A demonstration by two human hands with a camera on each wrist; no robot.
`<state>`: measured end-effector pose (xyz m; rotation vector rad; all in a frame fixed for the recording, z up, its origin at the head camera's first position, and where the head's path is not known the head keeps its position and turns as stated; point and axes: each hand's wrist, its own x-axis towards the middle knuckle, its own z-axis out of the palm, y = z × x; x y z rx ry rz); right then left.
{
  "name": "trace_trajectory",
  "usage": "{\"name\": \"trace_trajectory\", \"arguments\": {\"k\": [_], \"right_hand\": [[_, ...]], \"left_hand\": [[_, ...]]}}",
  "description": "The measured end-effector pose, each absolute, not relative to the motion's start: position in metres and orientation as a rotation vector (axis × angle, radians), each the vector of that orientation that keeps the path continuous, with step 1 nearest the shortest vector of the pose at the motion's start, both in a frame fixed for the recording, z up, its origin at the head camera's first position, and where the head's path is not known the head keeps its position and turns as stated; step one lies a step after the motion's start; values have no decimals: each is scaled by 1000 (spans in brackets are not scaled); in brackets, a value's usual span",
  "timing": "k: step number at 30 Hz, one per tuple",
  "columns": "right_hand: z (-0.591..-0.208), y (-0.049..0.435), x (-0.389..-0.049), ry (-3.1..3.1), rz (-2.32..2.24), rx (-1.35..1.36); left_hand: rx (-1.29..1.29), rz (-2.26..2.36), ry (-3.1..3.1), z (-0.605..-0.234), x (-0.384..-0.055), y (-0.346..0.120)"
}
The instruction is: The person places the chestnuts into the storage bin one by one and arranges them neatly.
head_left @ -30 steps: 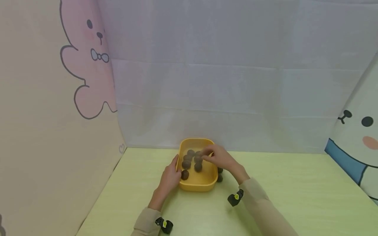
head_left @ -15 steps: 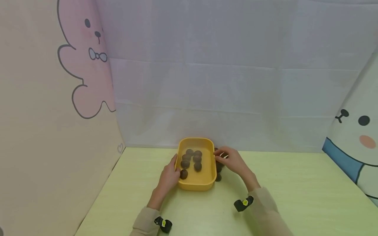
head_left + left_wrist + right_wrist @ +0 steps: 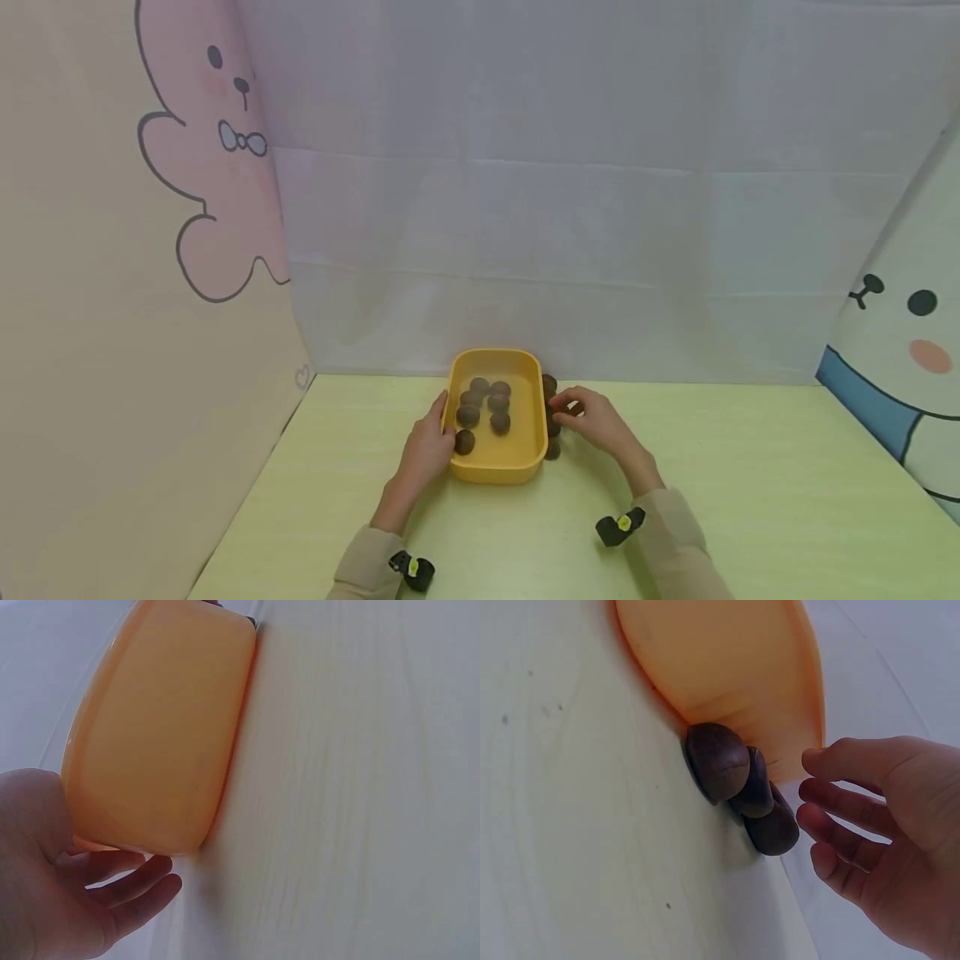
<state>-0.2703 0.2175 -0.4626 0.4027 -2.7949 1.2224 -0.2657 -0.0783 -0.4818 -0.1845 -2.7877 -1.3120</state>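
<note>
A yellow plastic tub (image 3: pixel 497 475) stands against the back wall with several dark brown chestnuts (image 3: pixel 468 416) lying inside. My left hand (image 3: pixel 426 452) grips its left side, the thumb at the rim; in the left wrist view the fingers (image 3: pixel 135 889) curl by the tub's end. Along the tub's right side lies a row of more chestnuts (image 3: pixel 718 761), some piled against each other. Just beside that row is my right hand (image 3: pixel 600 421), its fingers loosely bent and spread. The right wrist view shows nothing between thumb and fingers, with the fingertips close to the chestnuts.
The pale yellow-green tabletop (image 3: pixel 750 475) spreads out on both sides of the tub. A white cloth wall (image 3: pixel 487 250) rises directly behind it, and a beige panel (image 3: pixel 150 400) borders the table on the left. Each wrist carries a small black camera (image 3: pixel 621 527).
My right hand has moved from over the inside of the tub out past its right rim, then lower beside the row of chestnuts. The left hand keeps its grip on the tub.
</note>
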Motion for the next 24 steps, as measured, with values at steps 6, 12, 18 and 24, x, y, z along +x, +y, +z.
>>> {"name": "trace_trajectory", "arguments": {"k": [6,12,18,24], "right_hand": [[-474,221,-269,-2809,1156,596],[-477,217,-273,-2832,1028,708],[-476,213,-274,-2882,881,679],[-475,212,-275,-2872,811,696]], "left_hand": [[-183,-1313,-2807,-485,-263,-79],[-174,-1333,-2797,-484,-264,-79],[-180,-1337,-2793,-481,-264,-79],[-167,-1339,-2796,-479,-265,-78]]}}
